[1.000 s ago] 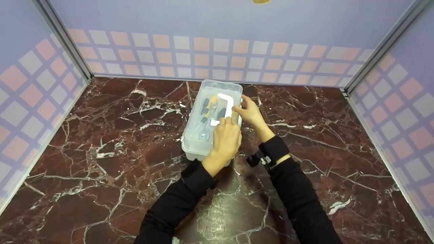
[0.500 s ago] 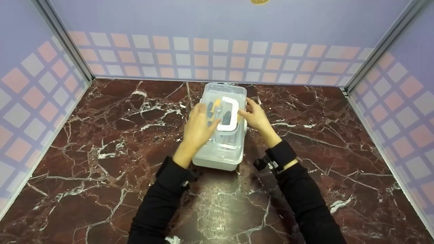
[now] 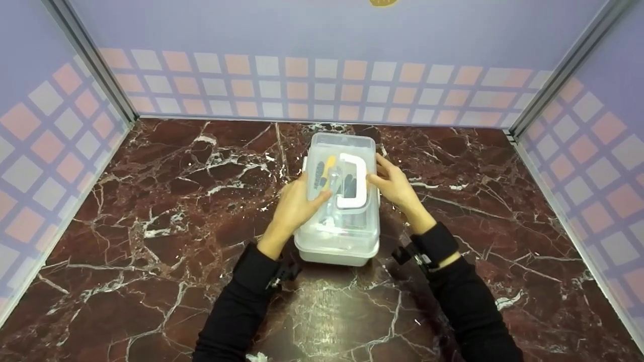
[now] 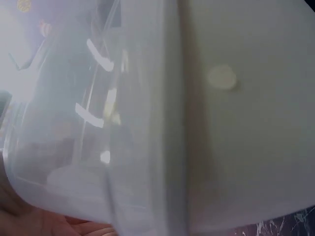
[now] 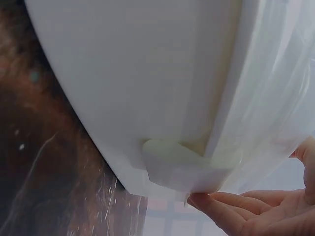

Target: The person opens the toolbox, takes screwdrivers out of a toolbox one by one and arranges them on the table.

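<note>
A translucent plastic storage box (image 3: 342, 239) with a clear lid and a white carry handle (image 3: 361, 183) stands on the dark marble surface. Dark and yellow shapes show through the lid; their kind is unclear. My left hand (image 3: 293, 205) holds the box's left side, thumb lying over the lid. On the opposite side my right hand (image 3: 400, 188) grips the box, its thumb close to the handle. In the right wrist view, fingertips touch a white side latch (image 5: 189, 169). The left wrist view shows the lid and white base close up, with part of the hand (image 4: 44, 223) below.
Red-brown marble tabletop (image 3: 176, 241) surrounds the box. A lilac back wall (image 3: 322, 30) with pink and white squares stands behind it, and side walls rise at left and right. A small white scrap (image 3: 256, 357) lies at the front edge.
The left hand has gone from the handle area to the box's left side. The box has turned and come nearer and rightward, with the right hand staying on its right side.
</note>
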`<state>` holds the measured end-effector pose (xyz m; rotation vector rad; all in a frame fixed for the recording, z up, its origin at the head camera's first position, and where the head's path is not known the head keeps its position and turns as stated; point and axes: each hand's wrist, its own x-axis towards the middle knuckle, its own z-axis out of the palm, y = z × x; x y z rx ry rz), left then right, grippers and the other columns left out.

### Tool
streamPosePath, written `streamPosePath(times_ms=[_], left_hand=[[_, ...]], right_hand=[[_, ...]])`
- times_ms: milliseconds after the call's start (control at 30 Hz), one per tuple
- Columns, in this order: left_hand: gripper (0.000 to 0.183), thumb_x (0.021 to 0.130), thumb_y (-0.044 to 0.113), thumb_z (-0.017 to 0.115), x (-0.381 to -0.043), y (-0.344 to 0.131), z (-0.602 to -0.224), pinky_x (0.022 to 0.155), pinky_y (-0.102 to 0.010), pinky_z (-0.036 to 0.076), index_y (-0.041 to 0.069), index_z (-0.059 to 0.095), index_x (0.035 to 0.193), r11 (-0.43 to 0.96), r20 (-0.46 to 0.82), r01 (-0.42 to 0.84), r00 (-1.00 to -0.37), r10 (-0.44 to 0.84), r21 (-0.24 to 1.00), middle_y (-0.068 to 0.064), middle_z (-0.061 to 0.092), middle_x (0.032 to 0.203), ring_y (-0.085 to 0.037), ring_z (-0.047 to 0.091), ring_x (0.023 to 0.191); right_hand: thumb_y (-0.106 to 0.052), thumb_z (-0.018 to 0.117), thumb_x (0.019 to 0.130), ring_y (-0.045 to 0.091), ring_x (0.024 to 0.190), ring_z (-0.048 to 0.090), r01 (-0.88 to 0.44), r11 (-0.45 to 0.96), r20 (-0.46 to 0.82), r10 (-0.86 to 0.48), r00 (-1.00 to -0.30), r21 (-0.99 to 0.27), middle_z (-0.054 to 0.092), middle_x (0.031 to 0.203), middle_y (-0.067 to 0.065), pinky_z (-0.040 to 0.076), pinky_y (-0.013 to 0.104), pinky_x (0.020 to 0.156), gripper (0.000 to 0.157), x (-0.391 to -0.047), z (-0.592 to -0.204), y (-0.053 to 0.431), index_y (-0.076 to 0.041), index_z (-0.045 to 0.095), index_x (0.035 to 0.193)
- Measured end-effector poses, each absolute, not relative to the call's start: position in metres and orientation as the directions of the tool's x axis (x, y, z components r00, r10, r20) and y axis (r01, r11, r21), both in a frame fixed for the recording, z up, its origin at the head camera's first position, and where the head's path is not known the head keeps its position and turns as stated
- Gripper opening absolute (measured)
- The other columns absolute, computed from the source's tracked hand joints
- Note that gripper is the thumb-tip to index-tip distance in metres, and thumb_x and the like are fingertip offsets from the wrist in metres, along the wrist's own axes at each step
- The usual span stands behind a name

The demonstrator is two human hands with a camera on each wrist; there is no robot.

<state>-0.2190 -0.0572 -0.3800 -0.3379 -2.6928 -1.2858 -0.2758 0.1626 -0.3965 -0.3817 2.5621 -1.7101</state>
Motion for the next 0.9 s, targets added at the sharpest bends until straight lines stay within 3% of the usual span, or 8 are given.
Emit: streamPosePath(times_ms=[167,367,633,900], left_hand=[[0.059,0.079,0.027,0.065,-0.206,-0.047,-0.38,0.048,-0.019,0.047,-0.006,0.042,0.123,0.592,0.223,0.278,-0.96,0.167,0.757,-0.016,0.063,0.084,-0.019,0.061,0.06],[0.063,0.078,0.031,0.066,-0.191,-0.038,-0.38,0.048,-0.016,0.046,-0.005,0.043,0.123,0.6,0.218,0.291,-0.957,0.194,0.745,-0.018,0.063,0.087,-0.018,0.062,0.062],[0.069,0.075,0.039,0.067,-0.177,-0.032,-0.381,0.044,-0.017,0.043,-0.011,0.045,0.118,0.673,0.266,0.321,-0.946,0.187,0.666,-0.015,0.063,0.076,-0.018,0.06,0.055],[0.073,0.074,0.043,0.066,-0.174,-0.031,-0.384,0.045,-0.021,0.045,-0.013,0.045,0.116,0.718,0.306,0.327,-0.938,0.165,0.615,-0.014,0.062,0.072,-0.02,0.059,0.054]], right_hand=[[0.0,0.048,0.085,0.037,0.112,0.044,-0.226,0.316,0.145,-0.261,-0.954,-0.921,0.039,0.126,0.03,0.04,0.041,0.088,0.058,-0.265,-0.398,0.173,0.008,0.02,0.136],[0.004,0.047,0.084,0.037,0.104,0.05,-0.266,0.311,0.183,-0.271,-0.945,-0.913,0.043,0.123,0.031,0.043,0.04,0.085,0.057,-0.249,-0.401,0.185,0.009,0.022,0.135],[0.006,0.048,0.084,0.039,0.106,0.049,-0.293,0.294,0.219,-0.257,-0.941,-0.91,0.043,0.123,0.031,0.042,0.041,0.085,0.056,-0.232,-0.404,0.193,0.009,0.024,0.135],[-0.015,0.05,0.09,0.035,0.108,0.049,-0.209,0.232,0.166,-0.19,-0.968,-0.95,0.043,0.124,0.029,0.043,0.038,0.084,0.054,-0.225,-0.416,0.199,0.006,0.028,0.134]])
